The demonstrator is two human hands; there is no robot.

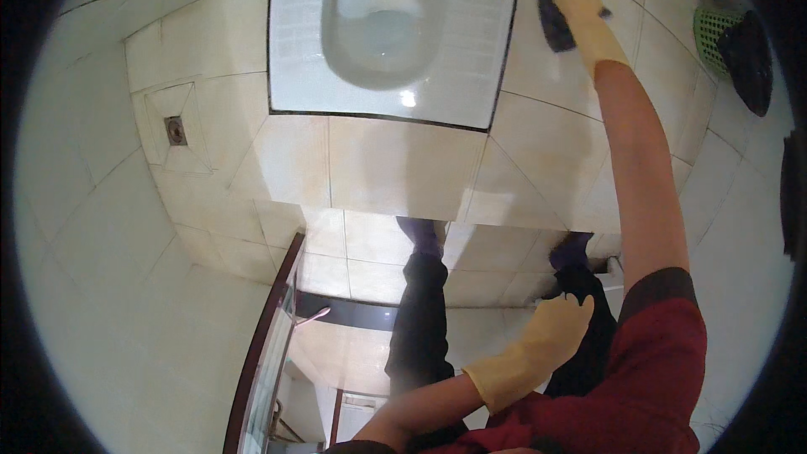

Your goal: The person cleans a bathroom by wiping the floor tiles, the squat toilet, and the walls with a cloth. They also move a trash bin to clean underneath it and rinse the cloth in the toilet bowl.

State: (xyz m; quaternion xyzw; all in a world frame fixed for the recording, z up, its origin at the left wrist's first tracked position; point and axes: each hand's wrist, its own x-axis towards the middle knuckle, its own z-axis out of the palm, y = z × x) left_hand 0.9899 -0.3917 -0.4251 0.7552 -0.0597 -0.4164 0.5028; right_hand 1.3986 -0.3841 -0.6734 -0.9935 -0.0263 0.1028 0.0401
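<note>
My right hand [583, 3], in a yellow rubber glove, reaches far out to the floor right of the squat toilet. A dark cloth [556, 22] shows beside and beyond its fingers, pressed against the tiles; the hand is slightly blurred. Beside it lies the white ceramic squat toilet [466, 101], with a dark line around its edge and water in its bowl. My left hand [545, 337], gloved in yellow too, rests on my right leg in dark trousers [586, 362]. Its fingers point away over the leg, and no object shows in it.
A green perforated basket [711, 38] with a black plastic bag [747, 63] stands by the right wall. On the left, a floor drain [175, 131] is set in the tiles. A step edge [378, 213] crosses before my feet. A brown-framed door [261, 353] stands at lower left.
</note>
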